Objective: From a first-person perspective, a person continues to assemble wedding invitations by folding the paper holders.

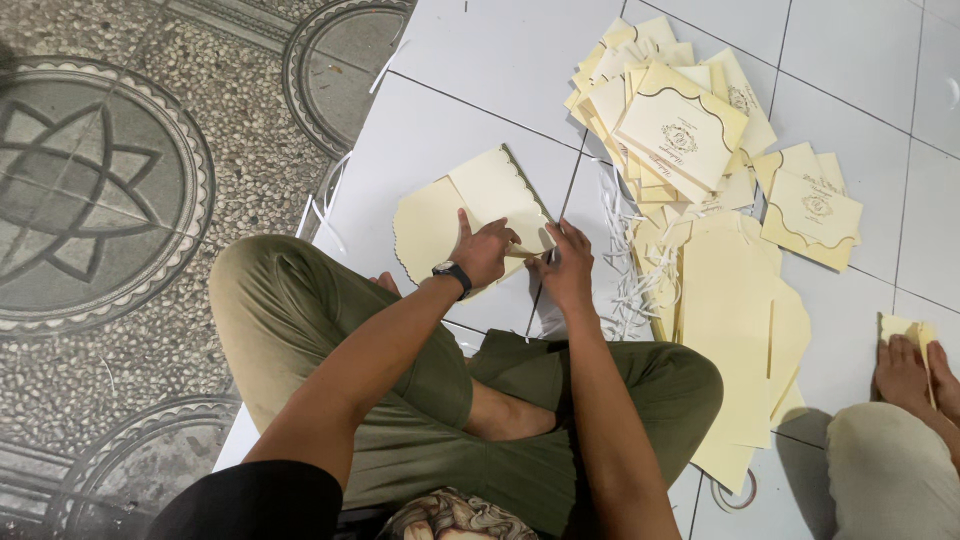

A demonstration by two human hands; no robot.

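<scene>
I sit cross-legged on a white tiled floor (pixel 470 120). A cream card envelope (pixel 470 200) with scalloped flaps lies unfolded in front of my knees. My left hand (pixel 484 250), with a black wristwatch, presses on its lower right part. My right hand (pixel 565 268) sits just beside it, fingertips pinching the same edge of the envelope. Both hands touch the card where a flap folds over.
A heap of finished cream envelopes (pixel 668 115) lies at the back right, two more (pixel 810 205) beside it. Flat unfolded sheets (pixel 730 310) stack at my right knee, with white paper strips (pixel 630 270) nearby. Another person's feet (pixel 915 375) rest at the right edge. Patterned pebble flooring (pixel 110 200) lies left.
</scene>
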